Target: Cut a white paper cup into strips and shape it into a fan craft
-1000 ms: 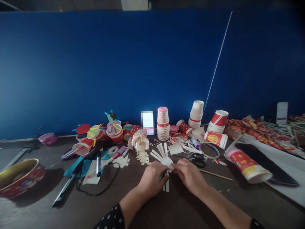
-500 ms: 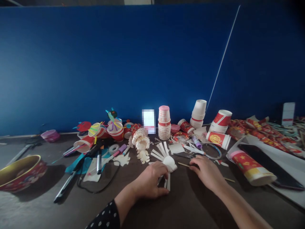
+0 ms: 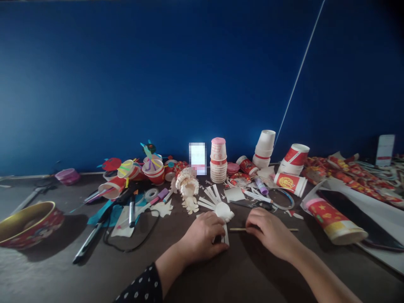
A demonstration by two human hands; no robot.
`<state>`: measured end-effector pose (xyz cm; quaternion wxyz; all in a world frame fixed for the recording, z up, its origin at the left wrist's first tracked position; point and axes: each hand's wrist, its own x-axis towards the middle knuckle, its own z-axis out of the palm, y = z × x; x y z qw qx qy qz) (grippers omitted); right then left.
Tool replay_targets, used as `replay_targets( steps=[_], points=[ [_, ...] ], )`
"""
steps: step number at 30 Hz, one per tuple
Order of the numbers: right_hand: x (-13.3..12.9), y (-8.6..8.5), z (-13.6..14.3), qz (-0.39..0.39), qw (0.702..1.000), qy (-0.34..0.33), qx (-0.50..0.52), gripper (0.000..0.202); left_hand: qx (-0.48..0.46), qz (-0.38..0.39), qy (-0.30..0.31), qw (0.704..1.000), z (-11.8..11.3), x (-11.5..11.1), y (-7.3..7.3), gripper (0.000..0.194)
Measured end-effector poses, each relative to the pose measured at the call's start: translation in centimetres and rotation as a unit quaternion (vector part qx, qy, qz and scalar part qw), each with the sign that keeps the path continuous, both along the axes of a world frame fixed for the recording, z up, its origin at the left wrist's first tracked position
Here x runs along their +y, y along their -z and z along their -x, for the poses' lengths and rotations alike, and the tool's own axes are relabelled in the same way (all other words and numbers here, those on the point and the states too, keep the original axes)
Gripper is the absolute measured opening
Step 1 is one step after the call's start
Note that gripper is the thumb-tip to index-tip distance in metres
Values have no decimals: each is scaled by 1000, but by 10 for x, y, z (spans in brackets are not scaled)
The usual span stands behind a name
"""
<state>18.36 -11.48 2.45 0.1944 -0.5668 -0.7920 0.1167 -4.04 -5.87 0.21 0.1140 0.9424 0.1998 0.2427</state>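
In the middle of the table lies a cut-open white paper cup (image 3: pixel 222 211), its round base showing and its strips fanned out towards the back. My left hand (image 3: pixel 203 233) rests over its near side, fingers curled and thumb closed on one of the paper strips (image 3: pixel 226 237). To the right, my right hand (image 3: pixel 268 229) pinches a thin wooden stick (image 3: pixel 237 229). The stick lies almost level just above or on the table; its middle is hidden by the hand. Its left tip is close to the strip but apart from it.
Behind my hands stand a stack of paper cups (image 3: pixel 218 162) and white cups (image 3: pixel 264 147). A cup (image 3: pixel 334 221) lies at right beside a dark phone (image 3: pixel 362 219). Scissors (image 3: pixel 252 203), markers (image 3: pixel 131 210), a bowl (image 3: pixel 30 229) and a silver-and-black tool (image 3: pixel 90 240) lie around.
My right hand has shifted slightly left and down, and the stick has swung from slanted to nearly level, its left tip nearer the strip. My left hand keeps its hold on the strip.
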Motion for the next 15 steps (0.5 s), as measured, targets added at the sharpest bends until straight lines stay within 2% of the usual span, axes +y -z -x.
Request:
replay_targets(
  steps=[6,15],
  points=[
    [-3,-1,9,14,999,-40,1,15,26,-74,-14,997,-3,-4,4,17],
    [-3,2,11,12,997,-71,-9,15,27,-95,-31,995,-8,-9,2,18]
  ],
)
